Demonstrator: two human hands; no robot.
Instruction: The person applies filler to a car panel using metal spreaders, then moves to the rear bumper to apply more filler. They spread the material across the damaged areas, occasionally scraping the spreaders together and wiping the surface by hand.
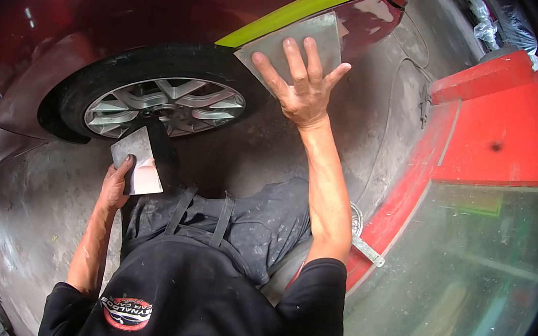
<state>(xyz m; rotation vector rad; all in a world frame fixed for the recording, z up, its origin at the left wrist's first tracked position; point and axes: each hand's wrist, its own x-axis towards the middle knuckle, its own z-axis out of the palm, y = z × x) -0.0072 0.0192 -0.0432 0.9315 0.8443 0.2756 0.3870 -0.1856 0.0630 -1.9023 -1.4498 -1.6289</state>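
My left hand (119, 183) grips the edge of a small flat grey plate (132, 147), its thumb on top. A pale pink, paste-like patch (147, 178) covers the plate's lower part. Up at the car, my right hand (303, 87) lies with fingers spread on a flat grey sheet (330, 40) against the dark red body panel (363, 19). The palm side is hidden. Bright yellow-green tape (304, 1) runs along the panel just above that sheet.
A tyre with a silver wheel (169, 104) stands in front of my knees. To the right are a red panel (506, 124) and a large dusty glass pane (467, 262). A thin cable (396, 76) crosses the concrete floor (26, 204). Plastic-wrapped items (515, 27) lie at top right.
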